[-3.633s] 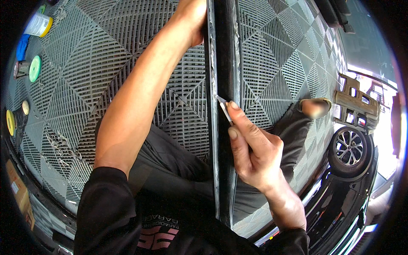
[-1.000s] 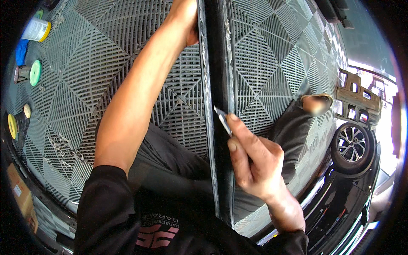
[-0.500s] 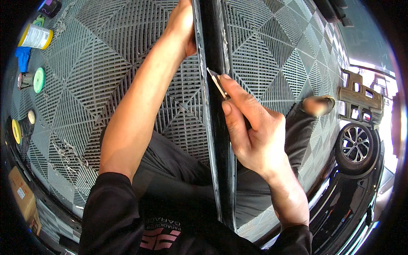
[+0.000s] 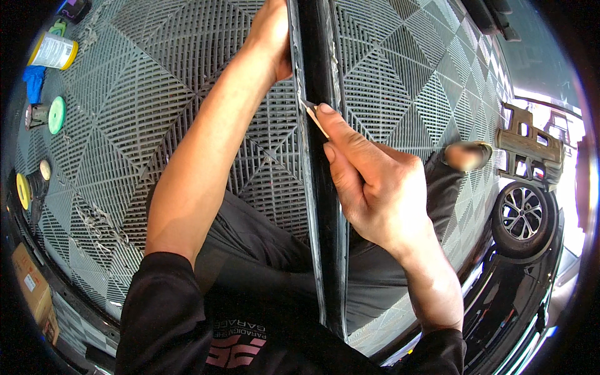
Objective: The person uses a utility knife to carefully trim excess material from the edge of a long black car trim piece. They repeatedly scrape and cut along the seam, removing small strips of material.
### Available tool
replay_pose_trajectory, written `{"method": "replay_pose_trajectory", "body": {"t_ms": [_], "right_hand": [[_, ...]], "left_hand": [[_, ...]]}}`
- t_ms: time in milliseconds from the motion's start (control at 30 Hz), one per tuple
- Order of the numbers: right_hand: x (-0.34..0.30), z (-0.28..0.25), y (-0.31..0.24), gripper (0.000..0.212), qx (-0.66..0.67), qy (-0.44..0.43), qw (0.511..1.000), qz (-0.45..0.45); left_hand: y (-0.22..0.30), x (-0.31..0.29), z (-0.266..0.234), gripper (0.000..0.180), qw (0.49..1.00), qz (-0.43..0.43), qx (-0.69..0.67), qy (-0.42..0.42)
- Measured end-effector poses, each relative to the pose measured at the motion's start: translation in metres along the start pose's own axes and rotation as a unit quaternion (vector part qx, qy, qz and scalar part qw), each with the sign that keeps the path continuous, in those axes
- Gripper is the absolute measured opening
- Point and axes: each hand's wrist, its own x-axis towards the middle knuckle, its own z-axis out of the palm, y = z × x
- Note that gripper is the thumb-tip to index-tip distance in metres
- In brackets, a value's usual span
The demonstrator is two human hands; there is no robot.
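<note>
Blade (image 4: 315, 119), probably light and stiff, is suiting the tight pinch my right fingers (image 4: 349, 136) are applying behind its tip, the grip of my left hand (image 4: 272, 39) being hidden.

left hand (image 4: 272, 34) cut off up past the right fingers (image 4: 350, 139), black strip (image 4: 314, 47) too, blade (image 4: 317, 122) partly hidden under them, foot (image 4: 464, 156) to their right all blurry from here

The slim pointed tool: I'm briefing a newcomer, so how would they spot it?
Find the long black bar running down mid-picture. From its right, the person's right grip pinches the slim pointed tool, tip at the bar's left edge. Its pale side stands out against the dark bar.
</note>
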Motion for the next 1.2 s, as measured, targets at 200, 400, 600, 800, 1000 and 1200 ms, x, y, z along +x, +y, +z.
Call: {"method": "replay_pose_trajectory", "body": {"t_ms": [200,400,600,800,1000,1200], "right_hand": [[-0.002,-0.006,-0.004,0.045,-0.032,-0.015,0.999,-0.027],[-0.014,-0.006,-0.005,0.049,-0.026,-0.033,0.999,-0.024],[-0.025,-0.011,-0.009,0.053,-0.035,-0.056,0.997,-0.034],[-0.041,-0.009,-0.008,0.054,-0.034,-0.066,0.996,-0.051],[-0.055,-0.010,-0.008,0.056,-0.036,-0.082,0.994,-0.059],[-0.071,-0.008,-0.007,0.059,-0.047,-0.082,0.992,-0.081]], "left_hand": [[0.006,-0.003,0.006,0.034,1.000,-0.025,-0.008,0.012],[0.007,-0.004,0.008,0.038,0.999,-0.017,0.002,0.035],[0.004,-0.002,0.004,0.040,0.999,-0.022,0.007,0.030],[0.003,-0.002,0.003,0.040,1.000,-0.003,-0.009,0.010],[0.003,-0.002,0.006,0.043,1.000,0.001,0.000,0.013],[-0.001,0.002,0.003,0.047,1.000,0.009,-0.007,0.021]]}}
